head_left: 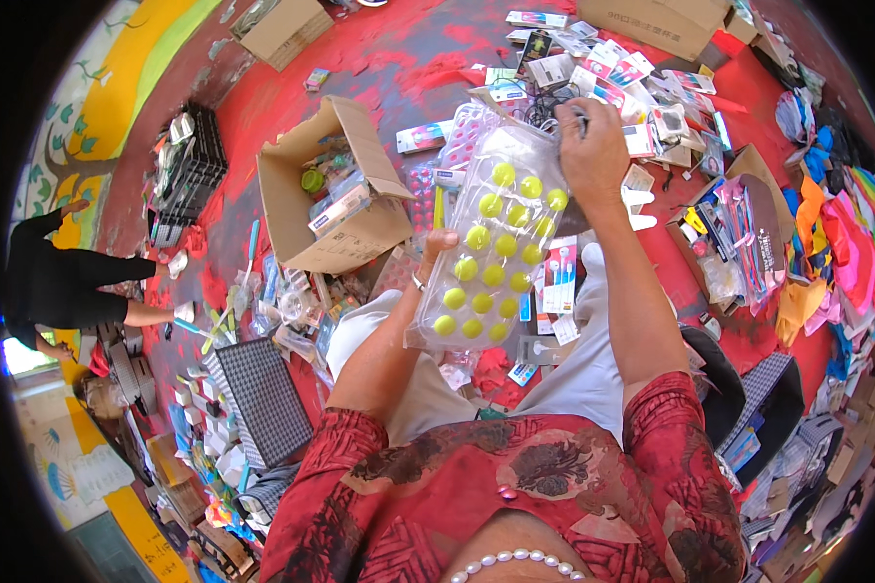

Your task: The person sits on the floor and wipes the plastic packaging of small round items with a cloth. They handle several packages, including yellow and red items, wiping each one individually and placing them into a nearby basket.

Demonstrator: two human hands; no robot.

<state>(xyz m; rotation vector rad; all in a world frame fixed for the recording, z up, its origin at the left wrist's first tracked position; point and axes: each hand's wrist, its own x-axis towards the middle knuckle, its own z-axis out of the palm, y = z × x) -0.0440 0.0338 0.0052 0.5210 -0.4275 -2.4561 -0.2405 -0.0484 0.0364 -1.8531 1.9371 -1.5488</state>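
Red-grey floor (379,49); your left hand (434,251) pinches a clear plastic pack (486,256) of yellow balls (506,246); right hand (595,146), one o'clock, grip unclear

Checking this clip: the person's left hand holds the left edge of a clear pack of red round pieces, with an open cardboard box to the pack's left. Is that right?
Not quite: the colour is wrong. The head view shows yellow-green round pieces, not red. The left hand does hold the clear pack by its left edge, with the open cardboard box to its left.
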